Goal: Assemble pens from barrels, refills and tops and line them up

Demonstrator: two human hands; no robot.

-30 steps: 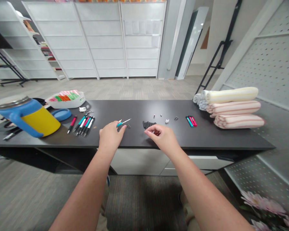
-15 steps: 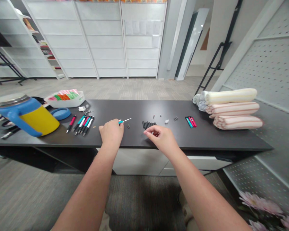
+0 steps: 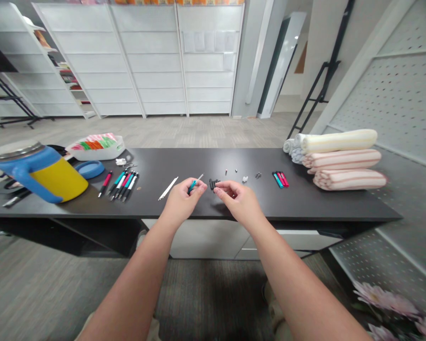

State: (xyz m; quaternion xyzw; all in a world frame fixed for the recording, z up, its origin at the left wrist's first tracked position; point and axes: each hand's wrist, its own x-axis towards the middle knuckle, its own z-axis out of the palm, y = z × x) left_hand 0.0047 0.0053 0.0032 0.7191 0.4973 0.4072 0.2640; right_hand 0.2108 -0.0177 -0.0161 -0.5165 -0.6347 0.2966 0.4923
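Here the left hand (image 3: 180,201) has thumb and fingers closed on a teal pen barrel (image 3: 193,185), held just above the black table (image 3: 199,161). The barrel's long axis runs diagonally, its pale tip pointing up and right toward the right hand (image 3: 239,201). That hand's thumb and forefinger are pinched together at a short row of black grip sleeves (image 3: 213,182); whether they hold one cannot be told. A thin white refill (image 3: 168,188) lies slanted just left of the left hand. Farther left, a white tray (image 3: 102,154) holds bright coloured items, and a yellow-and-blue jug (image 3: 53,177) lies tipped on its side.
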